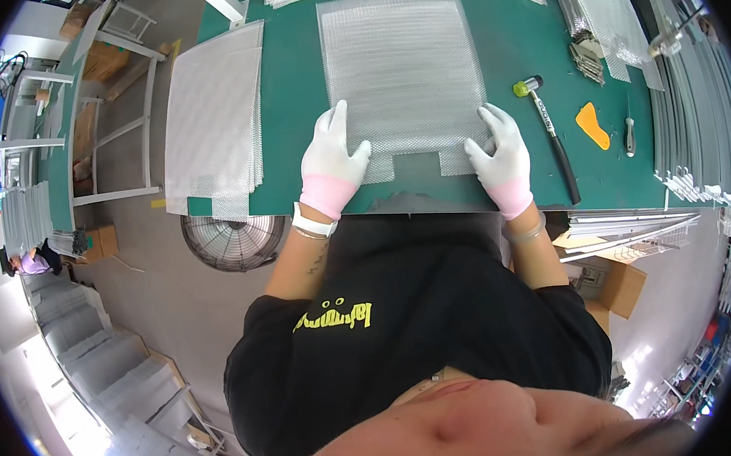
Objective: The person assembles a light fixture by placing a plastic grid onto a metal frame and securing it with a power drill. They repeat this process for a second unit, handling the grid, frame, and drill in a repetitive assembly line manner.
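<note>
A silvery metal mesh sheet point(401, 69) with a notch in its near edge lies flat on the green worktable point(292, 89) before me. My left hand point(335, 152), in a white glove with a pink cuff, rests at the sheet's near left corner with its fingers apart. At the near right corner is my right hand point(498, 153), gloved alike, its fingers spread and slightly curled along the edge. Neither hand is wrapped round anything. A stack of similar mesh sheets point(214, 120) lies to the left, jutting over the table's near edge.
On the right lie a hammer point(552, 134) with a black grip, a yellow scraper-like piece point(592, 126) and a screwdriver point(629, 135). More mesh sheets point(600, 8) are piled at the far right. Below the table's left edge stands a round caged fan point(235, 240).
</note>
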A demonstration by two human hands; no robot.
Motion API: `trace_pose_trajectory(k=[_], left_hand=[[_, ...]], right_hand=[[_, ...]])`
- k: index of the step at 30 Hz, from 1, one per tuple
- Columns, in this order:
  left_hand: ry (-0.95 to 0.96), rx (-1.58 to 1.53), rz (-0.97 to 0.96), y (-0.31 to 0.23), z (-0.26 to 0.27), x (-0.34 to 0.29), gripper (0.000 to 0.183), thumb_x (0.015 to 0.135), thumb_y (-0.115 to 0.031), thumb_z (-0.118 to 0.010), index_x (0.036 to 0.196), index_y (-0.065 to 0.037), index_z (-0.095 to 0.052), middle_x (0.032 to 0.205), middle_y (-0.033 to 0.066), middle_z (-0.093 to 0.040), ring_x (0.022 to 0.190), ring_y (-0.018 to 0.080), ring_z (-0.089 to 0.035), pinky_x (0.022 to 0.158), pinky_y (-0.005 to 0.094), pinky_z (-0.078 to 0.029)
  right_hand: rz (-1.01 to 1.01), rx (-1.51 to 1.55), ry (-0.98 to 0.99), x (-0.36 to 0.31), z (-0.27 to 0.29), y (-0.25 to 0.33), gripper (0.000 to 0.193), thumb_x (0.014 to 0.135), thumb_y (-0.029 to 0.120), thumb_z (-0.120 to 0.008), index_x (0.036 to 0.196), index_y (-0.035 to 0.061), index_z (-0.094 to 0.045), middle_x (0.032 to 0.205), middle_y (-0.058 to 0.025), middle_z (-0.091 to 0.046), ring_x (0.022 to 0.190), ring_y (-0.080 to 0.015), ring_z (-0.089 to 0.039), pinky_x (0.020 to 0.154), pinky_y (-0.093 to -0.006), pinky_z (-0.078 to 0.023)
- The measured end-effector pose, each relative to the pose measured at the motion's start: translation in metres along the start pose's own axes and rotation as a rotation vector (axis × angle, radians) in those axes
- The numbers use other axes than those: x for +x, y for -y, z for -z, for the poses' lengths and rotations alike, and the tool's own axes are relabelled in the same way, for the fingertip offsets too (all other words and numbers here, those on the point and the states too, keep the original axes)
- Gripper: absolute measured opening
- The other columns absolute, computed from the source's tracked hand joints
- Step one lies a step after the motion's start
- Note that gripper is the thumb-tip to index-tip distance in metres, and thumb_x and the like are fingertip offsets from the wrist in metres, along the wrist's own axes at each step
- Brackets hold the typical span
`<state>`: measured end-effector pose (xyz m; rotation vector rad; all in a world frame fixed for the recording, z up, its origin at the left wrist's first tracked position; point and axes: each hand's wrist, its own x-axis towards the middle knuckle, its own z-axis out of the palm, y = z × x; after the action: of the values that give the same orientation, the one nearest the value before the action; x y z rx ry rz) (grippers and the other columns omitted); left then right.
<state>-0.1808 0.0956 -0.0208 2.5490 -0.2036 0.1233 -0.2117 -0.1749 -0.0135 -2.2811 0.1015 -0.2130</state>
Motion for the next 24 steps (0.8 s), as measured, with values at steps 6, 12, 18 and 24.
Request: trace_pose_trajectory(k=[6, 12, 18, 24], left_hand=[[0.049, 0.015, 0.017, 0.003, -0.004, 0.0, 0.073, 0.082, -0.023, -0.072, 0.145, -0.001, -0.041, 0.137, 0.0245, -0.05, 0.122, 0.0388, -0.054, 0.099, 0.0408, -0.05], [0.065, 0.024, 0.035, 0.003, -0.003, 0.001, 0.072, 0.083, -0.023, -0.071, 0.145, -0.001, -0.042, 0.138, 0.0242, -0.049, 0.124, 0.0376, -0.054, 0.1, 0.0397, -0.049], [0.103, 0.101, 0.103, -0.002, 0.009, 0.008, 0.069, 0.079, -0.029, -0.074, 0.141, -0.008, -0.052, 0.142, 0.0214, -0.046, 0.129, 0.0377, -0.049, 0.104, 0.0421, -0.045], [0.13, 0.323, -0.178, 0.034, -0.003, 0.023, 0.069, 0.077, -0.043, -0.075, 0.139, -0.018, -0.057, 0.156, 0.0141, -0.037, 0.141, 0.046, -0.03, 0.116, 0.0594, -0.021]], right_hand=[[0.246, -0.224, -0.109, -0.002, -0.013, -0.022, 0.052, 0.08, 0.013, -0.075, 0.128, 0.002, -0.059, 0.135, -0.0141, -0.058, 0.07, -0.0192, -0.058, 0.07, -0.0295, -0.052], [0.198, -0.225, -0.035, 0.0, -0.01, -0.018, 0.05, 0.083, 0.018, -0.072, 0.129, 0.0028, -0.058, 0.135, -0.0179, -0.056, 0.118, -0.0351, -0.059, 0.095, -0.0388, -0.052], [0.122, -0.414, 0.082, 0.001, -0.001, -0.003, 0.049, 0.084, 0.026, -0.071, 0.128, 0.0045, -0.059, 0.136, -0.0187, -0.054, 0.111, -0.035, -0.062, 0.092, -0.0399, -0.053], [0.363, -0.49, -0.094, 0.059, 0.067, -0.027, 0.021, 0.08, 0.021, -0.069, 0.096, 0.0077, -0.071, 0.108, -0.0151, -0.067, 0.1, -0.0344, -0.065, 0.089, -0.0417, -0.053]])
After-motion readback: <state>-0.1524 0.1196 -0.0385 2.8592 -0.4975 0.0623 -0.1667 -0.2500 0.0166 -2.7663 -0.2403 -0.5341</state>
